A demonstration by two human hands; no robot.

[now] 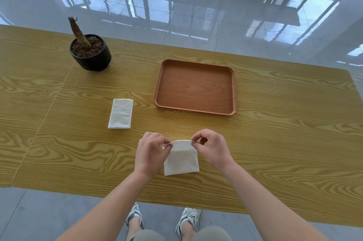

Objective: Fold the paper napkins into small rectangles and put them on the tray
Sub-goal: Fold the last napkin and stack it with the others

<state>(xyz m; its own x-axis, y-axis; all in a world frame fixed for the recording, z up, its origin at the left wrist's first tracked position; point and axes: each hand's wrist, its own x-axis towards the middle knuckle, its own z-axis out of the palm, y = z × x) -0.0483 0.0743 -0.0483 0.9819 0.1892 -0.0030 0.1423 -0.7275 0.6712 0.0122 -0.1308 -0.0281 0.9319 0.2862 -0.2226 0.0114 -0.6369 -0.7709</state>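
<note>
Black plant pot [90, 52] stands far left on the desk [284, 132]. A folded napkin [120, 114] lies flat to its right. Your left hand [150, 152] pinches the upper left corner of the near napkin [181, 162]. Your right hand [212, 148] pinches the upper right corner, top edge lifted. The tray [196, 111] sits beyond, apart from both napkins.

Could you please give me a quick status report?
Left hand and right hand each pinch a far corner of the white paper napkin, mid-fold. Rectangular brown wooden tray beyond, no napkin on it. Second white napkin lies left, out of the way.
</note>
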